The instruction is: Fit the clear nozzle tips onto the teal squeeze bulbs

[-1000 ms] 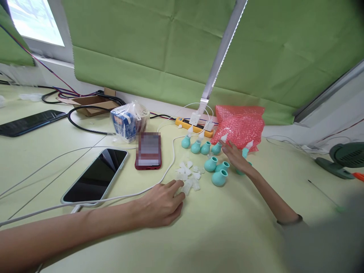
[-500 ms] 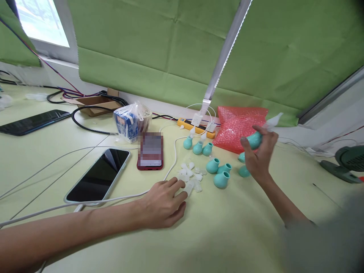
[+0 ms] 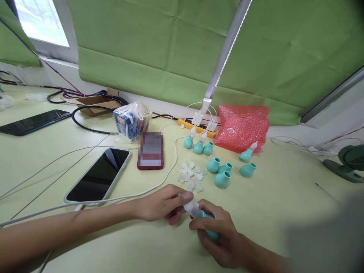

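Note:
My right hand is wrapped round a teal rubber bulb low over the table. My left hand pinches the clear plastic tip that sits on the bulb's neck, so both hands meet in front of me. Just beyond lies a small heap of clear plastic tips. Further back several teal bulbs stand or lie on the table, some with clear tips fitted.
A white cable runs under my left forearm. A large phone and a red phone lie left of centre. Pink bubble wrap, a yellow power strip, a bagged carton and a green fan stand behind.
My right hand carried a tipped teal bulb from near the pink bubble wrap down to my front. My left hand left the heap of tips and took hold of the bulb's tip.

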`<action>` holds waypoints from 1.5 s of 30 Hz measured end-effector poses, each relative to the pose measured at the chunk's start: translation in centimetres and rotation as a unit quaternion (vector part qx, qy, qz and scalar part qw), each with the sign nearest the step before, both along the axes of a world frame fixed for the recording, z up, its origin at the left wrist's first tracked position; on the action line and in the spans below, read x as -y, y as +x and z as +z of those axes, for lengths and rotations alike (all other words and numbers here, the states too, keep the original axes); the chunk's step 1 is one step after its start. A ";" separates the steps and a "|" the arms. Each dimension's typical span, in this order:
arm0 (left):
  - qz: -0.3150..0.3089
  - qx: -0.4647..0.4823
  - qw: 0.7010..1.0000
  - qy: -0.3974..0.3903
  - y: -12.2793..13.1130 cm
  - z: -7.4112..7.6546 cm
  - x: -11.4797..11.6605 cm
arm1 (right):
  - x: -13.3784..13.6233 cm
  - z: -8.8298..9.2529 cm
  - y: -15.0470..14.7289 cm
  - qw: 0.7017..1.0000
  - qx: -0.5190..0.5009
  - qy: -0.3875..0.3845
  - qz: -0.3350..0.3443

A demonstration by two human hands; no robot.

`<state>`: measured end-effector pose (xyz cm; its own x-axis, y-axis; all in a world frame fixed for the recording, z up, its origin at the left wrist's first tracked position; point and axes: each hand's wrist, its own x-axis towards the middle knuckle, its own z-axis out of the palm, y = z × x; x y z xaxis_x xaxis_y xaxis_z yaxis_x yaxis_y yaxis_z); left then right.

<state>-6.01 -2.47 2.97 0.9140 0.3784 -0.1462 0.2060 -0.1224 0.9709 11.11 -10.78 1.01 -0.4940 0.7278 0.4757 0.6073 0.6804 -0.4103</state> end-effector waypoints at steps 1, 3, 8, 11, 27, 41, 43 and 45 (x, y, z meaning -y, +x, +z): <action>0.004 0.002 0.997 -0.072 0.1 -0.1 -0.2 | 0.0 0.0 0.0 1.000 0.000 0.009 0.017; 0.040 0.014 0.986 -0.162 0.3 -0.3 -0.8 | 0.2 0.1 0.0 0.998 0.029 0.021 0.053; 0.185 0.069 0.980 -0.007 0.3 -0.9 -2.5 | 0.3 0.5 -0.4 0.991 0.082 -0.012 0.103; 0.206 0.057 0.973 0.093 0.2 -1.1 -3.0 | 0.3 0.5 -0.6 0.989 0.080 -0.003 0.122; 0.102 0.061 0.973 0.198 0.0 -0.2 -2.2 | -1.0 -1.0 -0.7 0.987 -0.136 0.009 -0.079; 0.079 0.062 0.780 0.618 0.0 -1.5 -0.8 | -1.4 -2.1 -0.5 0.969 -0.182 0.061 -0.157; 0.083 0.061 0.757 0.645 0.1 -1.5 -0.5 | -1.3 -2.1 -0.6 0.969 -0.175 0.076 -0.157; 0.085 0.061 0.740 0.664 0.0 -1.5 -0.2 | -1.2 -2.2 -0.6 0.969 -0.168 0.089 -0.158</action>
